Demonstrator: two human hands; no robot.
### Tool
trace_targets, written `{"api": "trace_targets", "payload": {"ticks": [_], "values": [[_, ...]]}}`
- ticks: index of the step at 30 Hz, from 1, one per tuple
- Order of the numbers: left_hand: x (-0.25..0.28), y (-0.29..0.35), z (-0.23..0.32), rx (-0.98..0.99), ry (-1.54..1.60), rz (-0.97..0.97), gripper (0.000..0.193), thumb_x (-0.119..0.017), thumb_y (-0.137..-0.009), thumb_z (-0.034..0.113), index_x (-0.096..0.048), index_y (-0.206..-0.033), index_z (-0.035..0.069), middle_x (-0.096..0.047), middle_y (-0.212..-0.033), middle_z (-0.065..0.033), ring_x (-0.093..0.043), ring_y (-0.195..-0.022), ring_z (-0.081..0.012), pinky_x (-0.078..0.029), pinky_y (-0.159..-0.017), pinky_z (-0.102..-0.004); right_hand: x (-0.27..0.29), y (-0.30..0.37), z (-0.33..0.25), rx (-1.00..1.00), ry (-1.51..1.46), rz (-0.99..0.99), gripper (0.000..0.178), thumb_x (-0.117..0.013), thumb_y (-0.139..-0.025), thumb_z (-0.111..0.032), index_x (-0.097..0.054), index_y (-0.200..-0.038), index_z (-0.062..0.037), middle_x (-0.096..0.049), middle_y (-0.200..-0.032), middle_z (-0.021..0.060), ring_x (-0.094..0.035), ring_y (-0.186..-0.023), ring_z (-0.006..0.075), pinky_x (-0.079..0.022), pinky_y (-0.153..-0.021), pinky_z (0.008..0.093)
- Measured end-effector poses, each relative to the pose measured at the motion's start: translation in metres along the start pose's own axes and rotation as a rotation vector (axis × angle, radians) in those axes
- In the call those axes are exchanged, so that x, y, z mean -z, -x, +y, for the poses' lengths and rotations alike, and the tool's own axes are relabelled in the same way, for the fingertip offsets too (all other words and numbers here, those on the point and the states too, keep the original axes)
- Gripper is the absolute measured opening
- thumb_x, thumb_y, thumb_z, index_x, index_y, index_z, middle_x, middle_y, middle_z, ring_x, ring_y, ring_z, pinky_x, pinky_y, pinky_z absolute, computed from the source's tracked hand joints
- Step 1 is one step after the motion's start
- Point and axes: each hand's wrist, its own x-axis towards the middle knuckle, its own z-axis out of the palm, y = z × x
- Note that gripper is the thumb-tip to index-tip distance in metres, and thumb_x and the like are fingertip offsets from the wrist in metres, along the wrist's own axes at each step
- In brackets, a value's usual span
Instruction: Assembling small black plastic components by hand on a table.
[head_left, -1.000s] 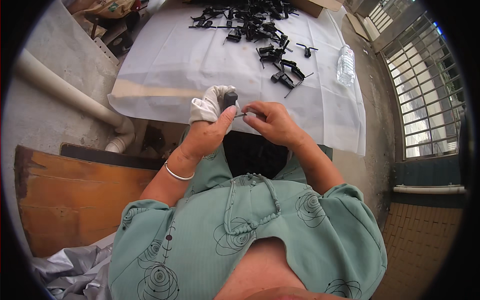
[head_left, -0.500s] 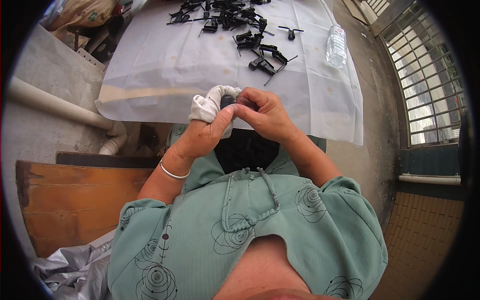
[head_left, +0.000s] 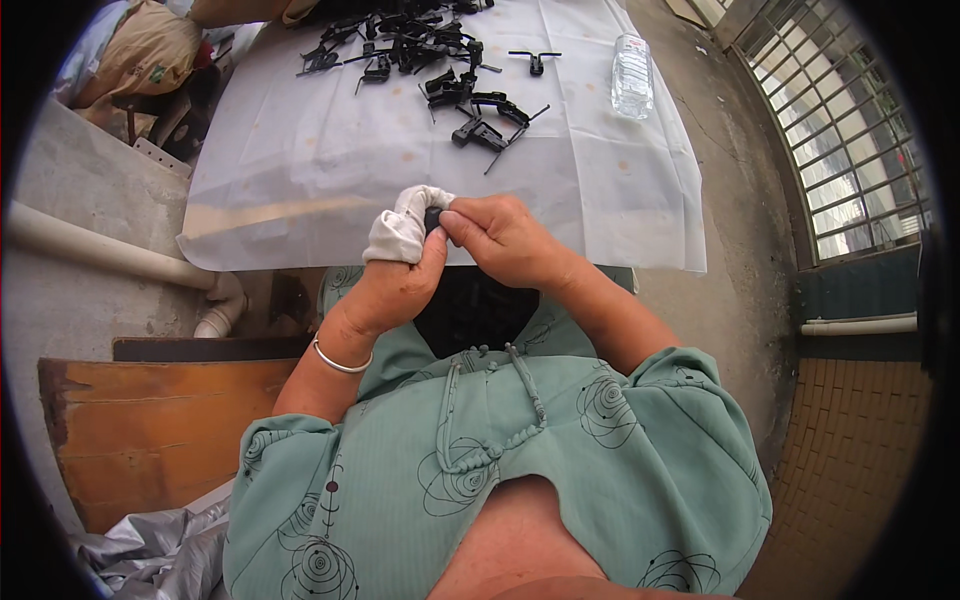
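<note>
Both hands meet just above the table's near edge, around a small black plastic part (head_left: 433, 219). My left hand (head_left: 396, 284) has white cloth (head_left: 398, 232) over its fingers, perhaps a glove pushed partway on, and its bare thumb presses on the part. My right hand (head_left: 508, 242) pinches the part's right side with closed fingertips. Most of the part is hidden by cloth and fingers. Beyond them, loose black plastic pieces with thin arms (head_left: 488, 122) lie on the table in a scattered heap.
A whitish plastic sheet (head_left: 300, 165) covers the table. At its far right stands a clear bottle (head_left: 632, 80). Below the hands, a dark area (head_left: 475, 308) lies between my knees. A pale pipe (head_left: 110, 245) and a wooden board (head_left: 170, 430) are at left, a barred window (head_left: 850, 150) at right.
The view has shifted, so the table things sit further left and higher. My right fingers have closed in tighter against the black part, whose visible portion is now smaller.
</note>
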Motion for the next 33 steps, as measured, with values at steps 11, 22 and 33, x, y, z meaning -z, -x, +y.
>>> {"api": "trace_targets", "payload": {"ticks": [11, 22, 33], "values": [[0.002, -0.017, -0.039, 0.083, -0.053, 0.085, 0.031, -0.053, -0.085, 0.012, -0.053, -0.114, 0.000, -0.057, -0.104, -0.0121, -0.060, -0.077, -0.0164, -0.049, -0.067, -0.0274, 0.035, -0.043, 0.066, -0.261, 0.859, 0.215, 0.028, -0.056, -0.081, -0.027, -0.058, -0.079, 0.0011, -0.064, -0.084, 0.0165, -0.060, -0.078, 0.0347, -0.046, -0.065, 0.0432], [-0.010, -0.015, -0.027, 0.279, 0.499, 0.073, 0.031, -0.050, -0.091, 0.013, -0.043, -0.120, 0.005, -0.058, -0.088, -0.0028, -0.051, -0.056, -0.0065, -0.040, -0.047, -0.0177, 0.008, 0.001, 0.006, 0.102, 0.115, 0.177, 0.017, -0.065, -0.078, -0.014, -0.057, -0.081, 0.0005, -0.052, -0.062, 0.0056, -0.046, -0.052, 0.0142, -0.039, -0.049, 0.0268], [-0.005, -0.006, -0.007, 0.186, 0.516, -0.057, 0.030, -0.052, -0.087, 0.005, -0.047, -0.116, -0.001, -0.057, -0.089, -0.0038, -0.053, -0.066, -0.0051, -0.044, -0.050, -0.0178, 0.003, -0.008, 0.006, -0.039, -0.062, 0.297, 0.018, -0.064, -0.082, -0.014, -0.055, -0.074, -0.0001, -0.049, -0.060, 0.0024, -0.041, -0.054, 0.0066, -0.036, -0.048, 0.0234]]}}
